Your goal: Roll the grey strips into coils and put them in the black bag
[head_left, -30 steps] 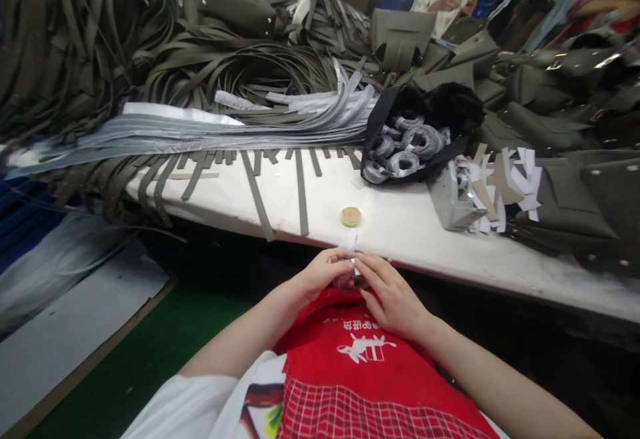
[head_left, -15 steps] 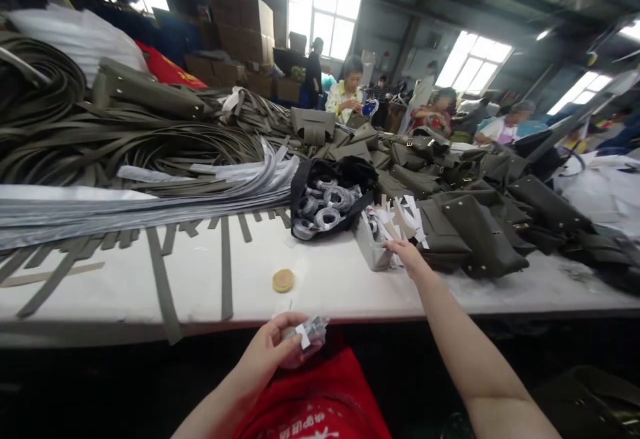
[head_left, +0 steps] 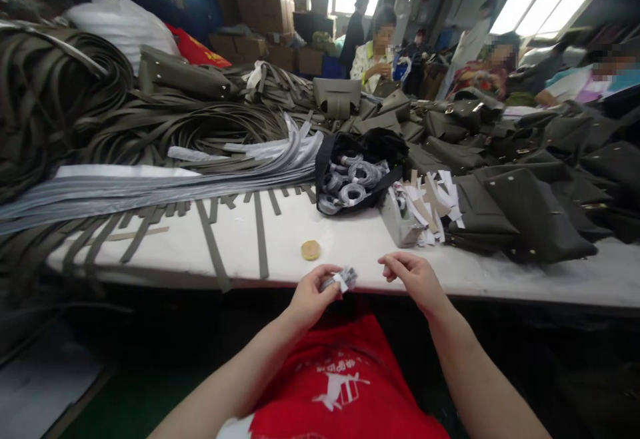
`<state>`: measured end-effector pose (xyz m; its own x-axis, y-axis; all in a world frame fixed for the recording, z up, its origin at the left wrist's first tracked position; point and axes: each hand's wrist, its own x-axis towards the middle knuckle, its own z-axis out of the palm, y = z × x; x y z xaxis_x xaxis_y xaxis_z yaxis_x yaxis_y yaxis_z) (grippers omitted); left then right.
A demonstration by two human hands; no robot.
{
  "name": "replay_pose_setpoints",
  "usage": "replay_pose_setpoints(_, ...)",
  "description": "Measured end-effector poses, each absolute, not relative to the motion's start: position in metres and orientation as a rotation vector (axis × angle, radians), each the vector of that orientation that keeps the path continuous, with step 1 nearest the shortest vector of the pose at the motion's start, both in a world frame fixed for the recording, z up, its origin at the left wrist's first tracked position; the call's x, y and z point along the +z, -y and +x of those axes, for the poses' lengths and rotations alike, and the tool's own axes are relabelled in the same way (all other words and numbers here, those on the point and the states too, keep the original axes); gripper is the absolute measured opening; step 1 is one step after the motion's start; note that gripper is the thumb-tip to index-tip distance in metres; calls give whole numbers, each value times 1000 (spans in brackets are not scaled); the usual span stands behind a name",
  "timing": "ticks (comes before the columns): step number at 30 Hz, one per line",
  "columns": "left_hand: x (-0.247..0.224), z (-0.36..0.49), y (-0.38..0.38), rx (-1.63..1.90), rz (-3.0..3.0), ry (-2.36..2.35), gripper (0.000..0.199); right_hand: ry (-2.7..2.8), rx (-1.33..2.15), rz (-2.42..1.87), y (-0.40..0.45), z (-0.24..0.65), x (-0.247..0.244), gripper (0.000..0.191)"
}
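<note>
My left hand [head_left: 320, 290] holds a small clear plastic packet [head_left: 349, 278] with a white label, close to the table's front edge. To its right, my right hand [head_left: 407, 276] is raised over the edge with thumb and fingertips pinched together; whether something tiny is between them is too small to tell. A round yellow tin [head_left: 311, 249] lies on the white table just beyond my left hand. Behind my right hand stands a grey box [head_left: 401, 224] with white and tan paper strips [head_left: 436, 202] beside and over it. A black bag [head_left: 325, 159] holding coiled clear rings [head_left: 364, 174] sits left of the box.
Dark olive straps [head_left: 190, 126] and long grey strips [head_left: 150, 196] are heaped at the left. Olive leather bags [head_left: 530, 206] cover the right side. Across the table, a person [head_left: 373, 59] and several others work. Stacked cartons [head_left: 265, 6] stand at the back.
My right hand has drawn back from the grey box towards my left hand. The packet in my left hand has shifted slightly up and right, and the camera view has tilted and moved.
</note>
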<state>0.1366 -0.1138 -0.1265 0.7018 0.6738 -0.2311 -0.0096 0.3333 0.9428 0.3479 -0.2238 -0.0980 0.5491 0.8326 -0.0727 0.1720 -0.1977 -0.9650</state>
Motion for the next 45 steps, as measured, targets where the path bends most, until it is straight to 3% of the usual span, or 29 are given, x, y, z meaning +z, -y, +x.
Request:
replay_pose_setpoints(4, -125, 139, 113, 632, 1291, -691, 34, 941, 1061, -1542, 213, 289, -90, 40)
replay_pose_setpoints(11, -125, 122, 113, 759, 1394, -706, 30, 913, 1212, -1587, 194, 268, -115, 46)
replay_pose_setpoints(17, -125, 121, 112, 790, 1415, -793, 28, 956, 1286, -1503, 192, 260, -115, 44)
replay_pose_setpoints(25, -107, 113, 120, 1169, 1890, -802, 14, 1017, 1141, -1418, 188, 235, -100, 40)
replay_pose_setpoints(32, -129, 106, 118, 1212, 1973, -637, 23, 925, 1122, -1232, 169, 228, -113, 20)
replay_pose_setpoints(35, -142, 107, 111, 1251, 1985, -665, 27, 828, 1221, -1057, 164, 226, -122, 32)
replay_pose_setpoints(38, -154, 104, 100, 1264, 2069, -790, 38, 978, 832, -1279, 146, 248, -114, 40)
replay_pose_setpoints(41, -166, 95, 87, 1250, 2092, -968, 51, 1128, -188, -1594, 107, 309, -83, 38)
replay_pose_setpoints(43, -173, 87, 78, 1225, 2120, -1031, 48, 1088, -697, -1679, 70, 364, -58, 43)
replay_pose_setpoints(45, -176, 80, 70, 1176, 2215, -1018, 43, 1132, -813, -1822, 29, 415, -40, 46)
